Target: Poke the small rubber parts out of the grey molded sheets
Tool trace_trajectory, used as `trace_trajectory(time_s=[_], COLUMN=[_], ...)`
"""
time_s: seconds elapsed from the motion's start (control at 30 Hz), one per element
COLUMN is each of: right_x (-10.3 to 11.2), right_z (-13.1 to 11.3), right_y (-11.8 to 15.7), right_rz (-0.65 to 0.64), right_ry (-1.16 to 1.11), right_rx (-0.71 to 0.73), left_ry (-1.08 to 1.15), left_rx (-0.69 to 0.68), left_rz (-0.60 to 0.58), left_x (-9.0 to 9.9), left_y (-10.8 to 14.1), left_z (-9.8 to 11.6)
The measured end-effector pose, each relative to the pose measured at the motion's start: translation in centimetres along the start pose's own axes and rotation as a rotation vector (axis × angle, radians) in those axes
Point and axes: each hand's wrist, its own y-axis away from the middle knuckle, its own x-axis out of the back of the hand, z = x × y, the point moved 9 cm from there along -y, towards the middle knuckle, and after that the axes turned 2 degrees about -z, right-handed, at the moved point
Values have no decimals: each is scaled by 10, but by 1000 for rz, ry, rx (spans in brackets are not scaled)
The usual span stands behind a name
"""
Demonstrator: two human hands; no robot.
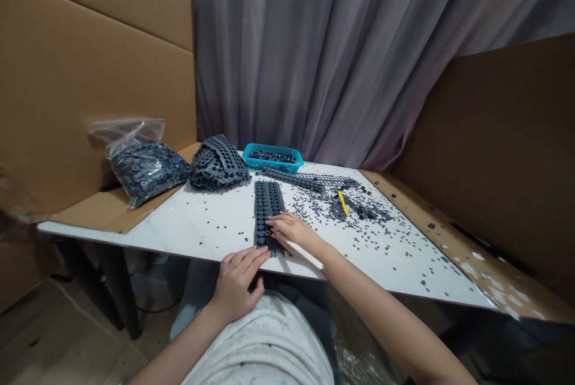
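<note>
A dark grey perforated rubber sheet point(268, 202) with rows of round raised pieces lies lengthwise before me on the white table. My left hand point(240, 277) rests at the table's front edge, fingers stretched out and fingertips on the sheet's near end. Over the sheet's right side is my right hand point(291, 230), its fingers closed round a slim white tool point(302, 252). That tool points back under my wrist; its tip and exact kind are hidden. Small dark scraps point(314, 205) lie scattered to the right, around a yellow tool point(343, 202).
At the back stands a blue basket point(273, 163) of small dark pieces. Left of it are a heap of perforated sheets point(219, 162) and a clear zip bag point(146, 169) of dark parts. A narrow strip point(291, 178) lies before the basket. Cardboard walls point(503, 157) flank the table.
</note>
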Motion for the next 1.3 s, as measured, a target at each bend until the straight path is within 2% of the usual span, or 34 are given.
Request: trace_trajectory(time_s=[0.2, 0.43, 0.6, 0.77, 1.17, 1.3], right_x=[-7, -5, 13, 21, 21, 19], right_z=[6, 18, 18, 7, 11, 9], right_y=[-2, -5, 0, 2, 3, 2], right_rz=[-23, 8, 81, 102, 129, 84], right_ry=[35, 7, -283, -494, -487, -461], right_rx=[-5, -113, -228, -202, -207, -199], left_ry=[11, 4, 15, 17, 9, 18], left_rx=[-9, -10, -8, -12, -20, -21], left_rz=[18, 25, 22, 17, 19, 29], left_x=[3, 4, 4, 3, 2, 4], left_y=[-2, -2, -2, -1, -1, -1], left_z=[2, 2, 2, 2, 1, 2])
